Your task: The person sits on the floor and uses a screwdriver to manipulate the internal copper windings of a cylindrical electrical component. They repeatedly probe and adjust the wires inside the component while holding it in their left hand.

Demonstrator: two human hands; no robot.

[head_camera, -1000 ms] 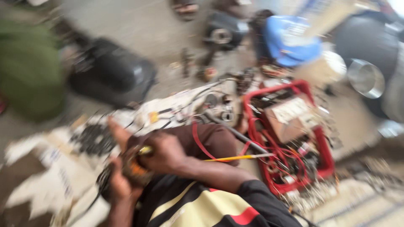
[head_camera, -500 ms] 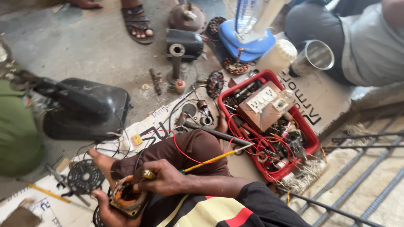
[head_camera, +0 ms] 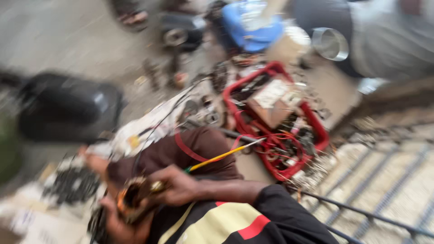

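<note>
Copper-wound motor coil [head_camera: 131, 199] gripped by left hand [head_camera: 120, 223]; right hand [head_camera: 178, 185] fingers pinch yellow wire [head_camera: 221, 156].

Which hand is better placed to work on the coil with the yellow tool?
Right, probably. The right hand grips the yellow tool, and one end seems to sit at the coil. The left hand cups the coil from below, so it is occupied. The picture is blurred.

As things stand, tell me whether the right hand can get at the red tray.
Probably not at once: the right hand is busy holding a yellow-handled tool at the motor part. The red tray lies past the knee, nothing between.
</note>
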